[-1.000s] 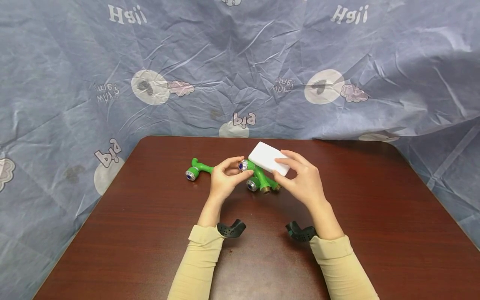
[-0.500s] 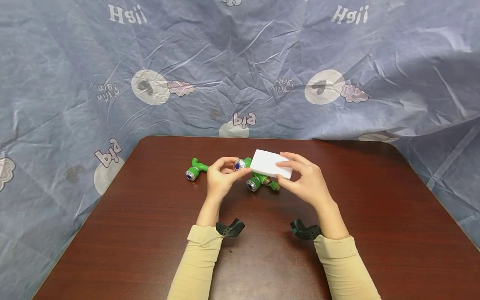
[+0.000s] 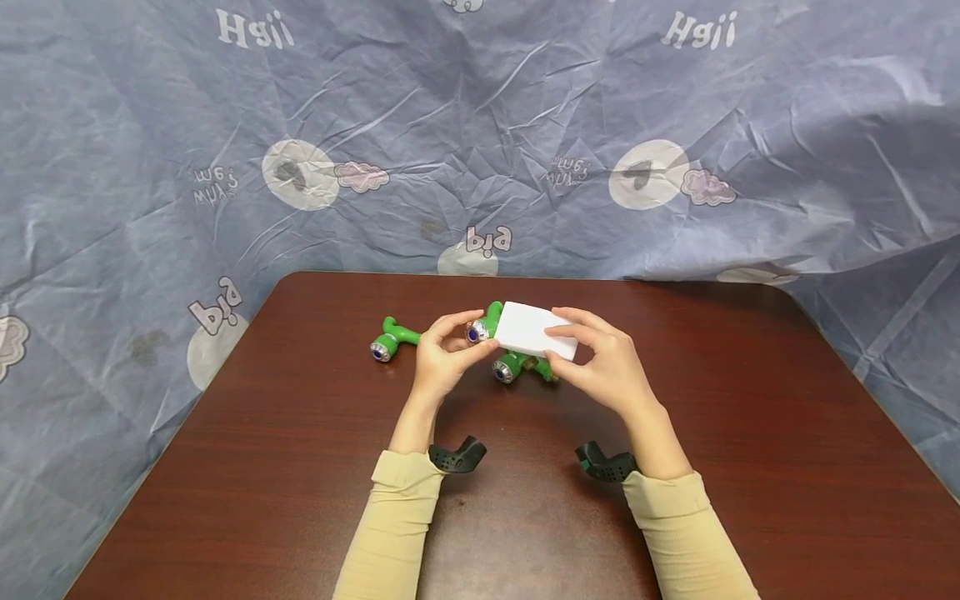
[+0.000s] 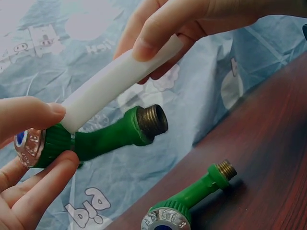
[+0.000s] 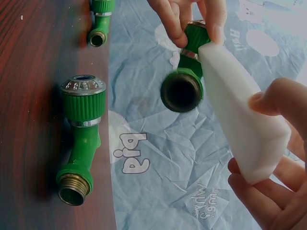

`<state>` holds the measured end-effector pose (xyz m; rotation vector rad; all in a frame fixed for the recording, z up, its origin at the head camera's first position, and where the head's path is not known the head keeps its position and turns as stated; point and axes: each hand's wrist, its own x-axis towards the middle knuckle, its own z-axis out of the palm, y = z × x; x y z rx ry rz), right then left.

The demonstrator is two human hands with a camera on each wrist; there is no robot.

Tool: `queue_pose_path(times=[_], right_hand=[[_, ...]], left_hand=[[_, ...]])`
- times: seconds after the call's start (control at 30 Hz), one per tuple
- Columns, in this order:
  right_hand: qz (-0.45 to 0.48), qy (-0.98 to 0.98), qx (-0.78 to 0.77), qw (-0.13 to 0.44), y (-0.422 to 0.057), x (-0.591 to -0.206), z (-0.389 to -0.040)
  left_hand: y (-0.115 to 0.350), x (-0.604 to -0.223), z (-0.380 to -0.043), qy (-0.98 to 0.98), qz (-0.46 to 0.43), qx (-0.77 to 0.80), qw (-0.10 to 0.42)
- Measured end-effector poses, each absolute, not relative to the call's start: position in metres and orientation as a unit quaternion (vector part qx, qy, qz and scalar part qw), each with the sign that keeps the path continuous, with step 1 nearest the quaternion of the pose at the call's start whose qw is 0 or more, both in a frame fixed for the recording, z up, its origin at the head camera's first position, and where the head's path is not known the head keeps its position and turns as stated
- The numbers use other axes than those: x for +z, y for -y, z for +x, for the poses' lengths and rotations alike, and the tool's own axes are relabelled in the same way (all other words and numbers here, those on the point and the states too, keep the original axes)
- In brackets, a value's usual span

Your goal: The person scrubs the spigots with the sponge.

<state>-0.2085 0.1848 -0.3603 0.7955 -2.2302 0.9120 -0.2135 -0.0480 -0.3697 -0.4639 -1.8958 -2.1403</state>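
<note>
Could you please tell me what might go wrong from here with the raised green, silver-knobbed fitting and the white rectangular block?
The left hand pinches the raised fitting near its knob, so it might slip and drop.
The right hand holds the block toward one end; pressing its far end at the fitting might twist either loose.
A similar green, brass-threaded fitting lies below on the red-brown table and could be struck.

The brown table (image 3: 517,517) carries a green valve (image 5: 82,136) — and, apart, a second valve (image 3: 387,342).
</note>
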Motion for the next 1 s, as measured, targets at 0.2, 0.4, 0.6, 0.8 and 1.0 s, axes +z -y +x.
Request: queue_pose_path(times=[0.2,0.4,0.6,0.8,1.0], right_hand=[[0.296,0.835,0.347,0.308,-0.1847,-0.3608,-0.2089],[0.297,0.825,0.368,0.310,-0.1848,-0.3594,-0.2085],[0.299,0.823,0.371,0.309,-0.1846,-0.3573,-0.2069],[0.292,0.840,0.307,0.340,-0.1853,-0.3559,-0.2073],[0.306,0.839,0.291,0.342,-0.1834,-0.3557,-0.2078]], left_hand=[[0.0498,-0.3703,-0.2138,0.645,-0.171,-0.738,0.102],[0.0501,-0.3689,-0.2129,0.649,-0.149,-0.739,0.099],[0.0478,-0.3676,-0.2114,0.653,-0.132,-0.738,0.103],[0.0473,-0.3675,-0.2116,0.667,-0.128,-0.722,0.130],[0.0468,-0.3670,-0.2120,0.684,-0.139,-0.694,0.177]])
